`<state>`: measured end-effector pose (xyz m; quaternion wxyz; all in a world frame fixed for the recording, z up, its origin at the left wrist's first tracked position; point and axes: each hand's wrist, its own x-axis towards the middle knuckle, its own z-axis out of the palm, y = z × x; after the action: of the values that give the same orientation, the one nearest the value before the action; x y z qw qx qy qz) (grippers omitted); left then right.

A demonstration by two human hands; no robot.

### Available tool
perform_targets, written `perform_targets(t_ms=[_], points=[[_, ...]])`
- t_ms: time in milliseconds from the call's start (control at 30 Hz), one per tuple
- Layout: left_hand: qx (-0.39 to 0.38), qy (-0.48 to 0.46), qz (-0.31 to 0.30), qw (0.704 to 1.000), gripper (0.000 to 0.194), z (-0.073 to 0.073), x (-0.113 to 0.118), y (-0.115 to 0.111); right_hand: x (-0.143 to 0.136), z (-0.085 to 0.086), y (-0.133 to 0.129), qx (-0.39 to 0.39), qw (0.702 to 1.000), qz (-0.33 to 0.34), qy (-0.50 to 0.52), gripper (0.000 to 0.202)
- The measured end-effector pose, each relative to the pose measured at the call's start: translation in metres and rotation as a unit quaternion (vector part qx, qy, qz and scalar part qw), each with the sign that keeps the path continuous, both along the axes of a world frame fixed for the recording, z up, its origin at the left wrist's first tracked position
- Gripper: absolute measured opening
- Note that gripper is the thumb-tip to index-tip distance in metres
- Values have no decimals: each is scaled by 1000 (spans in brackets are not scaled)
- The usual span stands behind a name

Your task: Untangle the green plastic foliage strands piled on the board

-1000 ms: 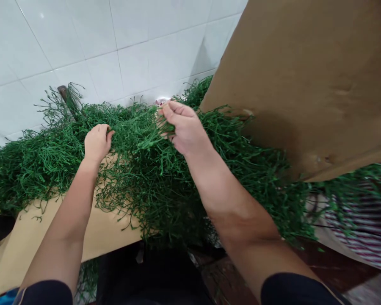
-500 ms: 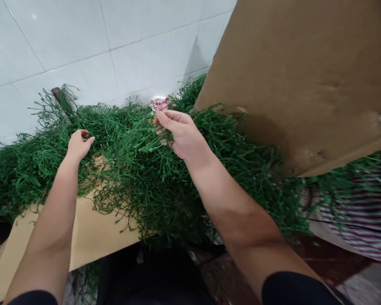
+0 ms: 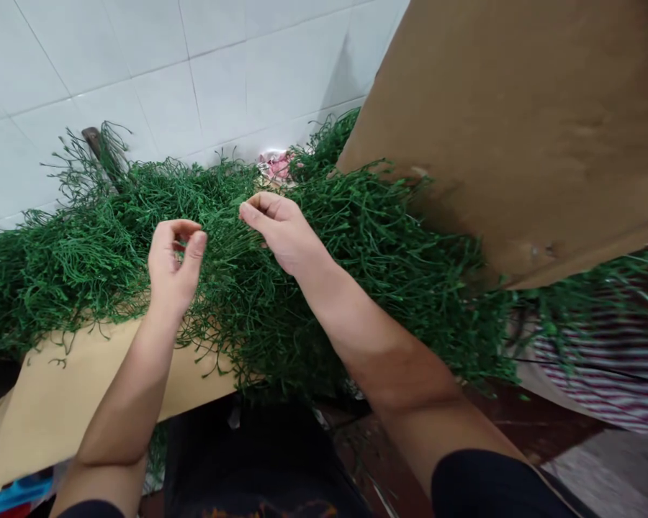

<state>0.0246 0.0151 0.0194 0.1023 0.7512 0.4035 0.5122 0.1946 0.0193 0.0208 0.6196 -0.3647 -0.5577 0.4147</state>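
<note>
Thin green plastic-looking stems (image 3: 324,324) with small knobbed tips lie in a large tangled heap before me. My right hand (image 3: 281,230) is closed in a pinch over the middle of the heap, with fine stems trailing from its fingers. To its left, my left hand (image 3: 173,262) is curled, thumb tip close to the forefinger. Whatever lies between those fingertips is too small to make out. Some stems stretch across the gap separating the two hands.
A large cardboard sheet (image 3: 507,129) leans over the heap at the right. Brown cardboard (image 3: 81,396) lies under the stems at the left. White wall tiles (image 3: 216,86) rise behind. A pink and silver wrapper (image 3: 275,165) sits near the wall, and striped cloth (image 3: 599,374) shows at the right.
My left hand has moved right, close to the right hand, its fingers curling in. My right hand has shifted slightly left with its stems. The view has tilted a little.
</note>
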Motion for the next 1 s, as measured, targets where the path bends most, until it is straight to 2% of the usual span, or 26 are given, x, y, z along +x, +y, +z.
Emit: perform_targets(t_ms=[100, 200, 300, 400, 567, 633, 733, 833, 933, 1000], points=[[-18, 164, -21, 986, 42, 3, 11, -10, -10, -3, 2, 18, 999, -24, -45, 35], [-73, 235, -7, 969, 33, 0, 16, -10, -13, -7, 7, 14, 998, -46, -44, 31], [-119, 229, -38, 965, 32, -6, 13, -9, -11, -11, 12, -8, 998, -42, -47, 29], [-132, 210, -67, 966, 35, -11, 10, -13, -8, -14, 18, -5, 996, -52, -75, 27], [-124, 196, -56, 971, 37, -15, 8, -26, -12, -13, 32, 48, 966, -145, -207, 28], [-126, 166, -42, 977, 38, -15, 4, -27, -14, -12, 34, 77, 954, -154, -244, 27], [-135, 114, -36, 984, 37, -17, -6, -22, -13, -9, 33, 86, 956, -100, -263, 28], [-145, 70, -53, 986, 27, -23, -14, -14, -9, -7, 26, 71, 957, -48, -278, 32], [-148, 61, -68, 985, 26, -27, -16, -12, -7, -7, 19, 71, 949, -36, -306, 33], [-156, 91, -84, 980, 28, -25, -16, -15, -8, -7, 16, 84, 942, -38, -322, 34]])
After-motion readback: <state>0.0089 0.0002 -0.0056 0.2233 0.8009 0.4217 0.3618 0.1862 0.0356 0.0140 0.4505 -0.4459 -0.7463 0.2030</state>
